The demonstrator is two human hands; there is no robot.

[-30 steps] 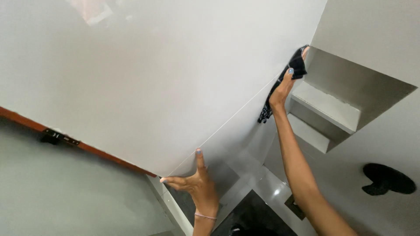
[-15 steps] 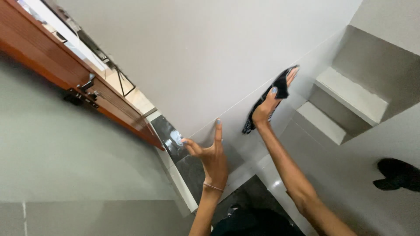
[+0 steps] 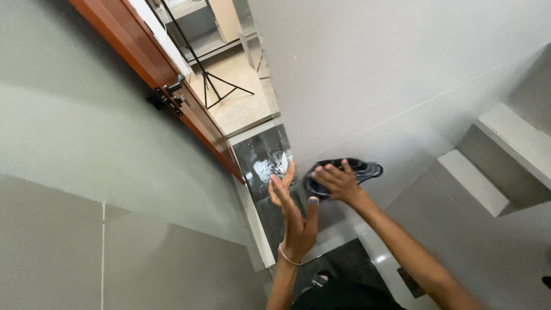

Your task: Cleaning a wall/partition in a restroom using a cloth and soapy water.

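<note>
Right hand point(image 3: 336, 182) presses a dark cloth point(image 3: 344, 175) flat on the white wall point(image 3: 402, 69) (no streaks visible), left hand point(image 3: 293, 212) spread open, empty.

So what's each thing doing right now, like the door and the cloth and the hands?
Door: open, showing the tiled floor beyond.
Cloth: dark, pressed on the wall under the right hand.
Right hand: fingers spread over the cloth.
Left hand: open, holding nothing.
Tripod: standing past the doorway.
Floor: dark, shiny.

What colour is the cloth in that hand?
Dark, nearly black cloth under the right hand; head view.
</note>
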